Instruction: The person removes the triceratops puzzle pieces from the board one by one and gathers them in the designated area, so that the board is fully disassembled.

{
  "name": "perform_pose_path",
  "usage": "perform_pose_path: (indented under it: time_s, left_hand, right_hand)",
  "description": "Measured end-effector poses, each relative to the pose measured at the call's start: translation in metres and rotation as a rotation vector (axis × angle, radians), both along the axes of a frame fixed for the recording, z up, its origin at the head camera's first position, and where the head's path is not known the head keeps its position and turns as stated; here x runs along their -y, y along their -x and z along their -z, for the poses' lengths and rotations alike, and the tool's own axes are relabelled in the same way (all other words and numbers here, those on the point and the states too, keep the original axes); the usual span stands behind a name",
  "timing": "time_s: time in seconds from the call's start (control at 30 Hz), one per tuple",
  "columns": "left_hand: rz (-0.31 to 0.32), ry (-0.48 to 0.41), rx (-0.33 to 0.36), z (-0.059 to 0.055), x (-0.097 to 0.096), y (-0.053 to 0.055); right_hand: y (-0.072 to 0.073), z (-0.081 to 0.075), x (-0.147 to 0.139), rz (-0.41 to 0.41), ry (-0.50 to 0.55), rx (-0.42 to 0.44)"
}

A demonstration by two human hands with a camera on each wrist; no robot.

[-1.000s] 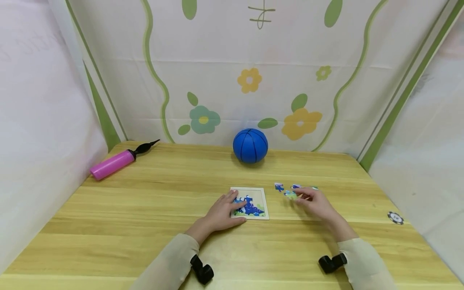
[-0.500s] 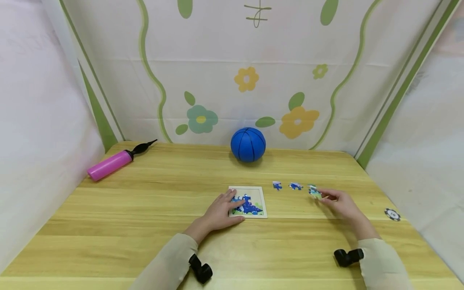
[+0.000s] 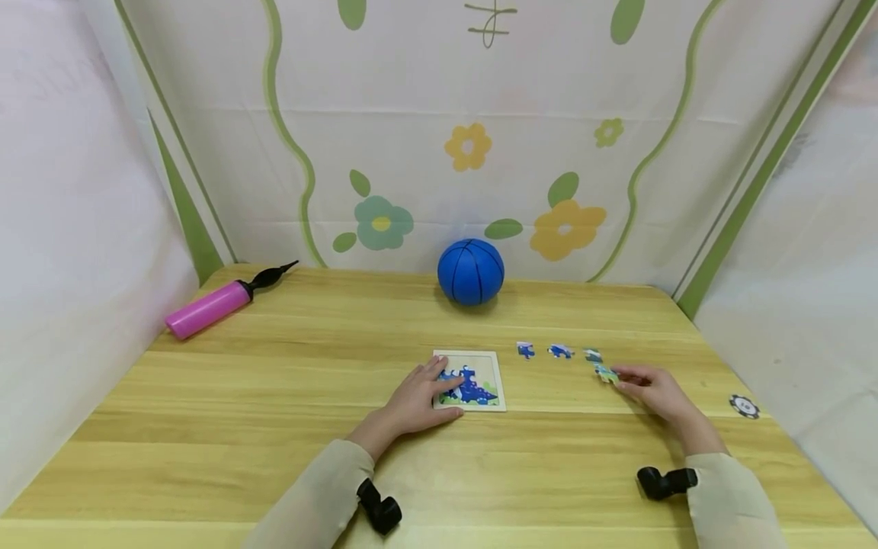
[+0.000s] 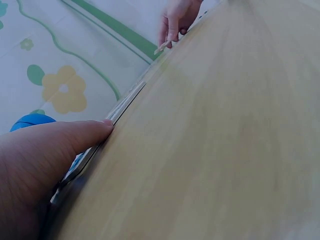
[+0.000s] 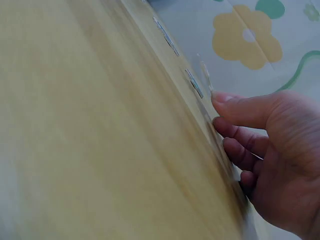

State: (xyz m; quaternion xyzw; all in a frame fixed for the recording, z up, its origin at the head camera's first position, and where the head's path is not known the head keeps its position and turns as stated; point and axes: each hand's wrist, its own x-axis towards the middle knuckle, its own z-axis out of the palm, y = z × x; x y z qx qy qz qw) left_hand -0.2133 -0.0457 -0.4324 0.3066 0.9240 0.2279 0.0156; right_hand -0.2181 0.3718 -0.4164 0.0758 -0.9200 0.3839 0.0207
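My left hand (image 3: 414,400) rests on the left side of a white-rimmed jigsaw tray (image 3: 483,408), fingers spread over its partly filled blue and green picture. In the left wrist view the thumb (image 4: 85,134) lies along the tray's near edge. To the right of the tray, my right hand (image 3: 657,393) pinches a light blue and green jigsaw piece (image 3: 605,373) between thumb and fingertips, tilted above the table. That piece appears nearly edge-on in the right wrist view. Loose jigsaw pieces lie beyond it in a row: one blue (image 3: 525,350), another blue (image 3: 561,351), and one greenish (image 3: 593,354).
A blue ball (image 3: 470,272) sits at the back of the wooden table (image 3: 309,465), before a flowered cloth backdrop. At the back left lies a pink hand pump (image 3: 209,309) with a black nozzle. A black-and-white round chip (image 3: 744,406) lies near the right edge.
My right hand has carried the pinched jigsaw piece rightward, away from the tray, then slightly towards me. The left hand has stayed on the tray.
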Motion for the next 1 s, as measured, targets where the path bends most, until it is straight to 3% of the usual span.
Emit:
perform_pose_path:
  time_s: [0.67,1.0]
  left_hand:
    - [0.001,-0.004,-0.001,-0.0026,0.0000,-0.0003]
    - [0.003,-0.010,-0.002,-0.0017,0.0003,-0.0015]
  right_hand:
    - [0.0016,0.0053,-0.0015,-0.056,-0.037,-0.023]
    - [0.0009,0.0067,0.0007,-0.043,-0.023,-0.011]
